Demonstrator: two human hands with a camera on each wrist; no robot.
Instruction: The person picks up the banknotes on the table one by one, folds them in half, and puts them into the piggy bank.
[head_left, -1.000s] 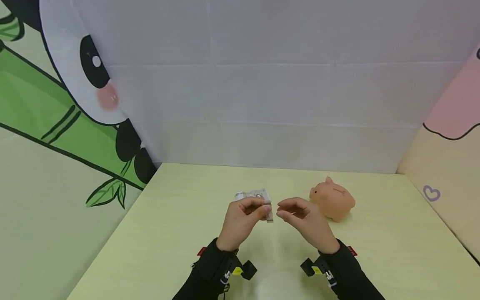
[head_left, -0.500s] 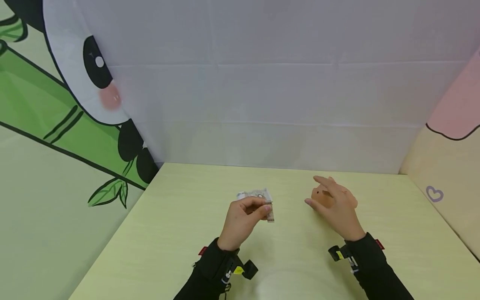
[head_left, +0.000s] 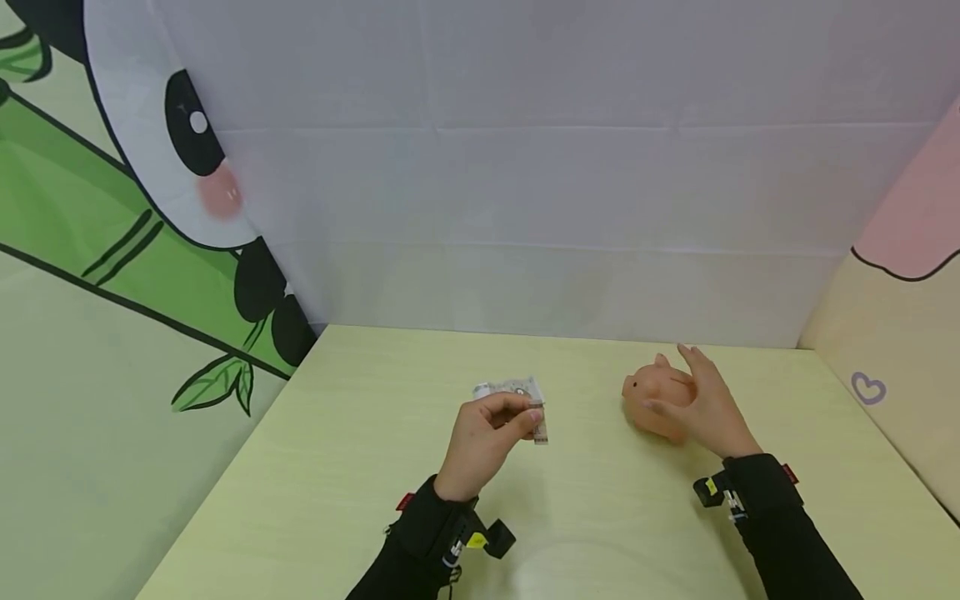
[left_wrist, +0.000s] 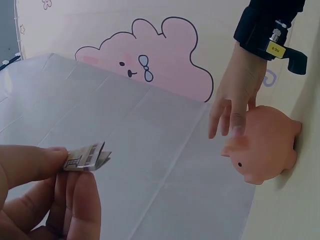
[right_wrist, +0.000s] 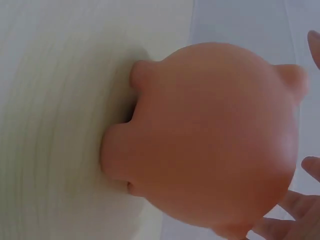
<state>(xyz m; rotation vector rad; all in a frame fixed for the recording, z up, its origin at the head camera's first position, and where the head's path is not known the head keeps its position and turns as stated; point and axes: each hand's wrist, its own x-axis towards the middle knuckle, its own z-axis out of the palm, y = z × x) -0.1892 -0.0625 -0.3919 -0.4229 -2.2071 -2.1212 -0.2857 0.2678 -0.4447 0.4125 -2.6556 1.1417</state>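
Banknote (left_wrist: 82,158), folded, pinched in left hand (head_left: 483,440), right hand (head_left: 712,417) spread beside piggy bank (head_left: 651,396)

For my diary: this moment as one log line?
left hand: pinches folded banknote; right hand: by piggy bank, contact unclear; piggy bank: upright

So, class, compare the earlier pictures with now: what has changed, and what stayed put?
The right hand has moved rightward and forward, from beside the left hand to the piggy bank; its fingers, nearly together before, are now spread. Whether they touch the piggy bank is unclear. The left hand still pinches the folded note, and the piggy bank stands where it was.
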